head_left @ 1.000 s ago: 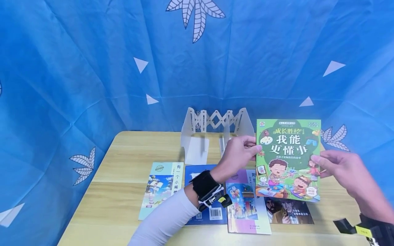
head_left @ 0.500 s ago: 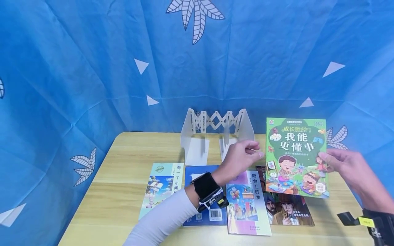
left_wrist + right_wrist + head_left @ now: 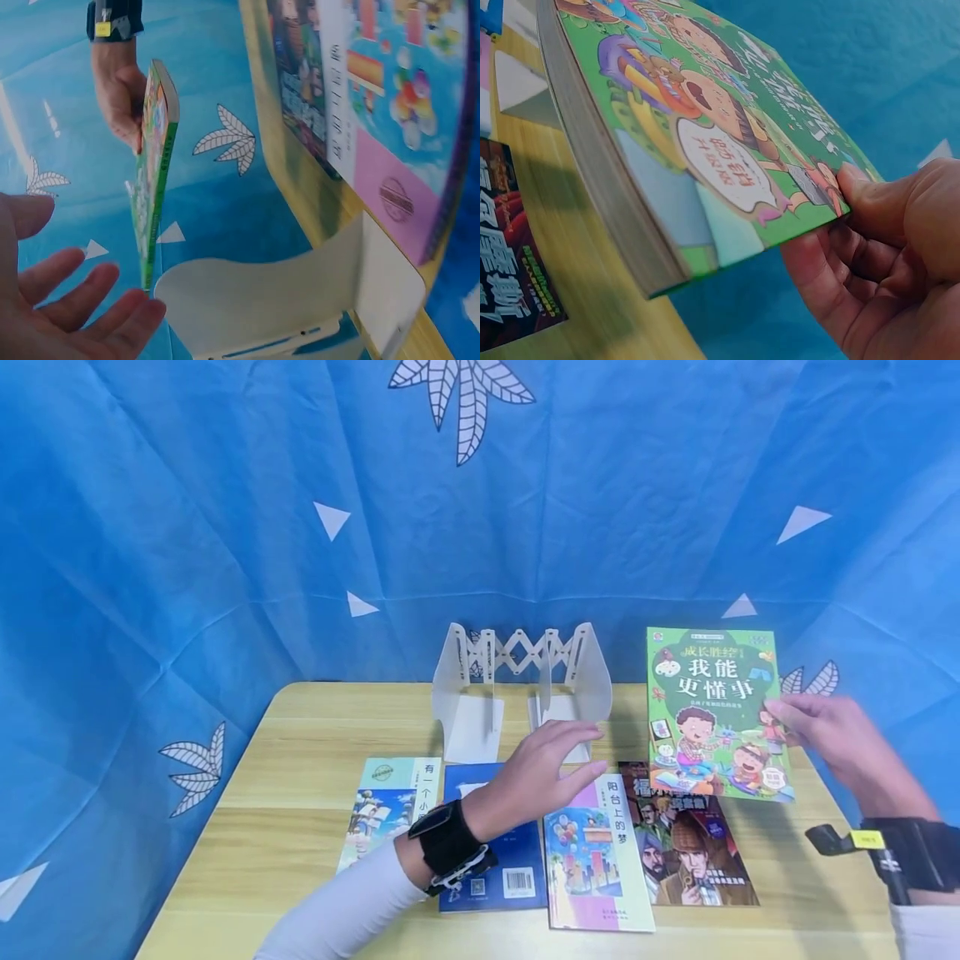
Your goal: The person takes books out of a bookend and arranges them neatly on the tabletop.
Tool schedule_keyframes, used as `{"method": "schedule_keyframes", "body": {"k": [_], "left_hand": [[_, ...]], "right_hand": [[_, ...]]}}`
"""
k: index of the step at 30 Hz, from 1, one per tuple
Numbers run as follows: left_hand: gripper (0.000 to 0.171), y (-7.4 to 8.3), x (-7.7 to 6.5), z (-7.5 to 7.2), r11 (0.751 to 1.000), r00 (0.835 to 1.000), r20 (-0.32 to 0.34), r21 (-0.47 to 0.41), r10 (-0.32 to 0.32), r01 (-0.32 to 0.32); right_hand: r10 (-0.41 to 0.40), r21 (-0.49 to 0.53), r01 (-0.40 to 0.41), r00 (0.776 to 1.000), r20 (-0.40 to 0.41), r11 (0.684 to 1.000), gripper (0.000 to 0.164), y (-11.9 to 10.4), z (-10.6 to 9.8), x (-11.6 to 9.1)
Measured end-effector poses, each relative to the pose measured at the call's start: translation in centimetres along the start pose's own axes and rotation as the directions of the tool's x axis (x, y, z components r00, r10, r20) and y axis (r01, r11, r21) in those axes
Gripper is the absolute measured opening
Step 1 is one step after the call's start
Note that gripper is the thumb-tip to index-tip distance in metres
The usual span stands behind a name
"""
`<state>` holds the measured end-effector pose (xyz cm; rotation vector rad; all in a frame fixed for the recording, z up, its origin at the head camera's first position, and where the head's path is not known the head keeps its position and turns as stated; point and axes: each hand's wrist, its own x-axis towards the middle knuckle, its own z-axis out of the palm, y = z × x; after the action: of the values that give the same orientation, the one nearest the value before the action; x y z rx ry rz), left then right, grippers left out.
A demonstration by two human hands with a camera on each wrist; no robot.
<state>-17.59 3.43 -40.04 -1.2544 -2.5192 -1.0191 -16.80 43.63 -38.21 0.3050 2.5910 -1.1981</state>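
A green children's book (image 3: 720, 714) is held up above the table's right side, its cover facing the head camera. My right hand (image 3: 843, 743) pinches its right edge, thumb on the cover and fingers behind, as the right wrist view also shows on the book (image 3: 727, 142). My left hand (image 3: 540, 777) is apart from the book, fingers spread and holding nothing, over the blue book (image 3: 495, 877) and the pink-and-white book (image 3: 600, 860). In the left wrist view the left fingers (image 3: 67, 300) lie loosely extended, with the green book's spine (image 3: 161, 180) beyond them.
A white expandable bookend rack (image 3: 592, 681) stands at the back of the wooden table (image 3: 300, 727). A light green book (image 3: 382, 810) lies at the left of the row, a dark detective-cover book (image 3: 697, 860) at the right. Blue curtain (image 3: 637, 485) hangs behind.
My left hand has let go of the green book's left edge and moved down and left, its fingers opening. The right hand has carried the book a little right and up.
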Motion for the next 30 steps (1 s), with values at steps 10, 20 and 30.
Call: {"method": "schedule_keyframes", "body": {"k": [10,20,30], "left_hand": [[0.041,-1.0,-2.5,-1.1,0.999,0.999,0.041,0.03,0.021,-0.023],[0.038,-2.1,-4.5,-2.3,1.0,0.999,0.039,0.009,-0.02,0.02],[0.041,-2.6,-6.7,-3.7,0.994,0.988,0.112,-0.001,-0.106,0.106]], "right_hand": [[-0.037,0.026,0.036,0.997,0.065,0.999,0.079,0.5,0.5,3.2],[-0.067,0.072,0.064,0.997,0.043,0.995,0.07,2.7,1.3,5.6],[-0.06,0.15,0.049,0.996,0.071,0.987,0.069,4.1,2.6,7.9]]}}
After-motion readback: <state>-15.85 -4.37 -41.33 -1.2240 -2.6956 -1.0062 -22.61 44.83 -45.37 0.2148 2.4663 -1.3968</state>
